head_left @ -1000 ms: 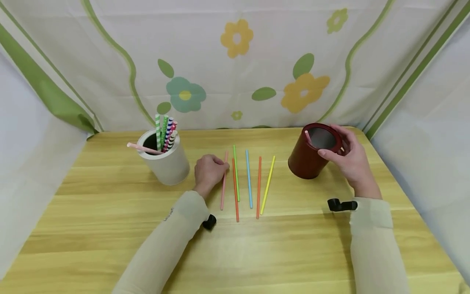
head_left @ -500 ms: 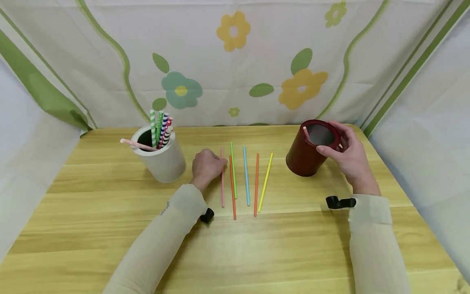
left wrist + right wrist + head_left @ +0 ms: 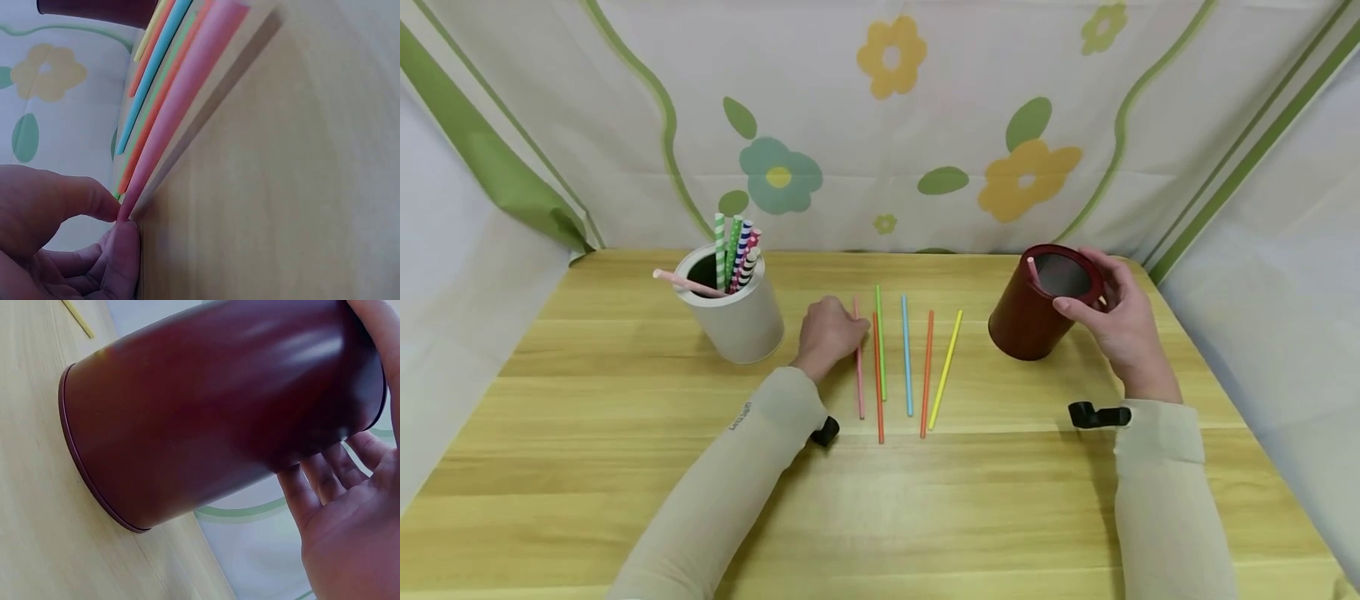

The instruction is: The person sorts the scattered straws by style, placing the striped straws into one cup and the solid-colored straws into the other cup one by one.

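My left hand (image 3: 830, 333) pinches a pink straw (image 3: 172, 103) between thumb and finger. In the left wrist view the straw's near end stands off the table, with a shadow beside it. My right hand (image 3: 1122, 333) holds the dark red canister (image 3: 1028, 321) by its upper right side, thumb at the rim and fingers round the far side. The canister is upright, and one pink straw tip (image 3: 1032, 270) shows inside its mouth. Close to the left hand lie an orange straw (image 3: 878, 392) and a green straw (image 3: 881, 350).
Right of these lie a blue straw (image 3: 907, 358), another orange straw (image 3: 927, 375) and a yellow straw (image 3: 946, 367). A white canister (image 3: 741, 329) with several patterned straws (image 3: 730, 258) stands at the back left. Behind the wooden table (image 3: 880, 517) hangs a flowered curtain (image 3: 850, 142).
The pinched pink straw has turned slightly, its near end swinging right toward the orange one. The head view shifts a little; the right hand keeps its hold on the canister.
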`<state>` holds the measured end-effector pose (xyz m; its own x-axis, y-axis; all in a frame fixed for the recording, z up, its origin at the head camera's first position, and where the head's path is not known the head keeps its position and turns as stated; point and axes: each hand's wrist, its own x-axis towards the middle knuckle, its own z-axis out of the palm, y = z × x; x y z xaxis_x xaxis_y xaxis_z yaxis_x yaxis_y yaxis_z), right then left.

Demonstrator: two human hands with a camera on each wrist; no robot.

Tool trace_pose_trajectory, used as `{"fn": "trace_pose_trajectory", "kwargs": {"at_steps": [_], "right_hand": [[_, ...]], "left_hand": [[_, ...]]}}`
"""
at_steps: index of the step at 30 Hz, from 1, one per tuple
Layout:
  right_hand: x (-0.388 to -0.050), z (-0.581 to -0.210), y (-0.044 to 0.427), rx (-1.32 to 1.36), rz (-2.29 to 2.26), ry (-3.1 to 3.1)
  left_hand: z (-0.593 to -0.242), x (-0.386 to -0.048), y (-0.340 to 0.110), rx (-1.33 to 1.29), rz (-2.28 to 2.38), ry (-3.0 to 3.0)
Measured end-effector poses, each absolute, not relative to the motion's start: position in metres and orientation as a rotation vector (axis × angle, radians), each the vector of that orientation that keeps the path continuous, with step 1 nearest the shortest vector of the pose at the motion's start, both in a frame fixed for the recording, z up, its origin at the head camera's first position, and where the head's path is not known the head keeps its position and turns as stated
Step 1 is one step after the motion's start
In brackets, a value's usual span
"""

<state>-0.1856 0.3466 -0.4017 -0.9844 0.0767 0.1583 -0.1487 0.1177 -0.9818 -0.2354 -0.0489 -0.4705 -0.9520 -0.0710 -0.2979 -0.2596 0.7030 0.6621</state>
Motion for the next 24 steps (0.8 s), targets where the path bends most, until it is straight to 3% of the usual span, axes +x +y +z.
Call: {"fn": "trace_pose_trajectory", "kwargs": {"at_steps": [7, 14, 24], "right_hand": [[-0.185, -0.404, 0.348, 0.084, 1.967, -2.215], [-0.185, -0.404, 0.347, 0.100, 1.980, -2.191], [-0.186, -0.403, 0.348, 0.071, 1.955, -2.207]], "left_hand": [[-0.469, -0.236, -0.054, -0.314, 1.191, 2.604], [-0.424, -0.207, -0.051, -0.444, 1.411, 2.465], [-0.418, -0.200, -0.056, -0.507, 1.677, 2.306]]}}
